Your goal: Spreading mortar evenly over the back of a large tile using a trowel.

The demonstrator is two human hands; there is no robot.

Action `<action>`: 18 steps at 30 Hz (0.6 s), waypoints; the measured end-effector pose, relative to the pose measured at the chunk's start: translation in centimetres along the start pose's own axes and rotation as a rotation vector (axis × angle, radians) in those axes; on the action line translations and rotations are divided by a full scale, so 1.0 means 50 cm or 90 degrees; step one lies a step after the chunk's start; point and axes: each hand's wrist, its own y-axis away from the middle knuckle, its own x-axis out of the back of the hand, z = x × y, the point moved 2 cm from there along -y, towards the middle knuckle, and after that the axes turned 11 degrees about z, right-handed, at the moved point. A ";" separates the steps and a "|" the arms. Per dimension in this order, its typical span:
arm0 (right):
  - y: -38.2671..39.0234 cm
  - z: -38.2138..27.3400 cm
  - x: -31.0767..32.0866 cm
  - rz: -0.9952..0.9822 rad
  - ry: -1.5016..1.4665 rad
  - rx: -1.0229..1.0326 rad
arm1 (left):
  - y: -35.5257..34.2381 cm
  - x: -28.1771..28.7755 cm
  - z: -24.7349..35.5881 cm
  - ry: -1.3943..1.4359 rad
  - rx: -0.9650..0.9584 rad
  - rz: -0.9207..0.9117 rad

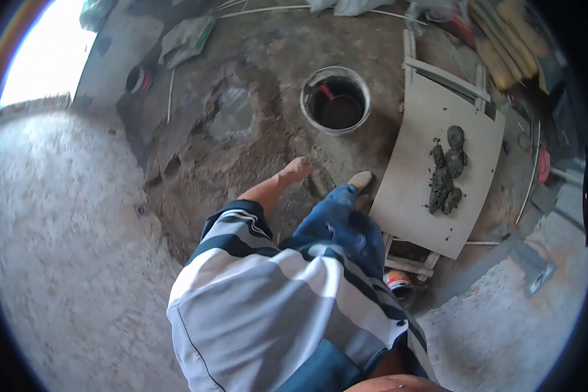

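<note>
While I cannot tell whether the left grip [298,168] is open or closed, the round bucket [334,131] stands ahead-right, floor [384,117] lying open between it and the worktop's [408,179] edge.

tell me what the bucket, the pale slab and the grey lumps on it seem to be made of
Bucket: probably plastic, dull and dirty, going by the thick whitish rim.
Pale slab: perhaps ceramic tile, matte; it is flat, straight-edged and evenly coloured, though board is possible.
Grey lumps: likely damp cement mortar, rough; they are dark and hold ragged heaps.
</note>
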 end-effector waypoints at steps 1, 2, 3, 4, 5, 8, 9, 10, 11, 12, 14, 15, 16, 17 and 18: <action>-0.007 0.000 0.012 -0.015 0.025 0.001 | -0.015 -0.019 0.062 0.020 0.008 0.006; -0.017 0.002 0.018 -0.026 0.042 0.002 | -0.011 0.015 0.116 0.078 0.194 -0.007; -0.033 0.003 0.024 -0.033 0.056 0.004 | 0.002 0.081 0.173 0.134 0.377 -0.023; -0.061 -0.007 0.031 -0.045 0.065 0.016 | 0.020 0.133 0.216 0.163 0.447 -0.052; -0.101 -0.024 0.039 -0.061 0.076 0.036 | 0.056 0.150 0.203 0.168 0.459 -0.034; -0.195 -0.083 0.082 -0.111 0.117 0.077 | 0.181 0.135 0.085 0.146 0.477 -0.016; -0.236 -0.120 0.103 -0.132 0.127 0.096 | 0.240 0.115 0.004 0.056 0.455 -0.030; -0.259 -0.148 0.126 -0.152 0.143 0.104 | 0.276 0.089 -0.033 -0.025 0.427 -0.055; -0.235 -0.146 0.130 -0.146 0.174 0.065 | 0.200 0.131 0.057 0.165 0.657 -0.027; -0.256 -0.171 0.149 -0.160 0.189 0.069 | 0.206 0.140 0.051 0.158 0.651 0.003; -0.295 -0.242 0.166 -0.177 0.214 0.061 | 0.181 0.146 0.018 0.159 0.636 0.027; -0.304 -0.280 0.169 -0.185 0.224 0.051 | 0.161 0.141 0.004 0.208 0.636 0.055; -0.305 -0.321 0.164 -0.189 0.228 0.036 | 0.139 0.138 -0.018 0.253 0.630 0.078; -0.321 -0.373 0.160 -0.201 0.222 0.033 | 0.156 0.116 -0.084 0.248 0.556 0.087; -0.330 -0.423 0.152 -0.210 0.214 0.028 | 0.184 0.102 -0.141 0.241 0.480 0.093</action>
